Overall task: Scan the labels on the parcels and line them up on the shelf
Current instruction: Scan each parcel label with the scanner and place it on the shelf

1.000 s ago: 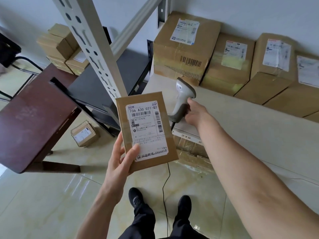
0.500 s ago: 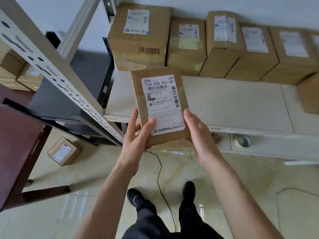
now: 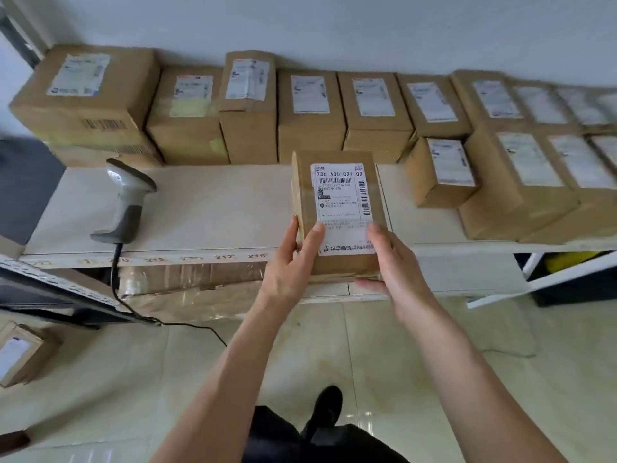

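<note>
A small brown cardboard parcel (image 3: 337,208) with a white label reading 736 A30 021-Q2 is held over the front of the white shelf (image 3: 207,208). My left hand (image 3: 290,262) grips its lower left edge, thumb on the label. My right hand (image 3: 394,262) grips its lower right edge, with fingers under the bottom. A grey handheld scanner (image 3: 128,202) stands on the shelf at the left, its black cable hanging down to the floor. A row of labelled brown parcels (image 3: 310,115) lines the back of the shelf against the wall.
More parcels (image 3: 521,182) fill the shelf's right side in a second row, the nearest a small box (image 3: 440,172). A lone parcel (image 3: 23,352) lies on the tiled floor at the left. Flattened cardboard in plastic (image 3: 187,282) sits under the shelf. A dark shelf frame (image 3: 60,289) juts in at the left.
My right hand set the scanner on the shelf and took the parcel's right edge. Both hands have carried the parcel rightward along the shelf, and my view has swung right.
</note>
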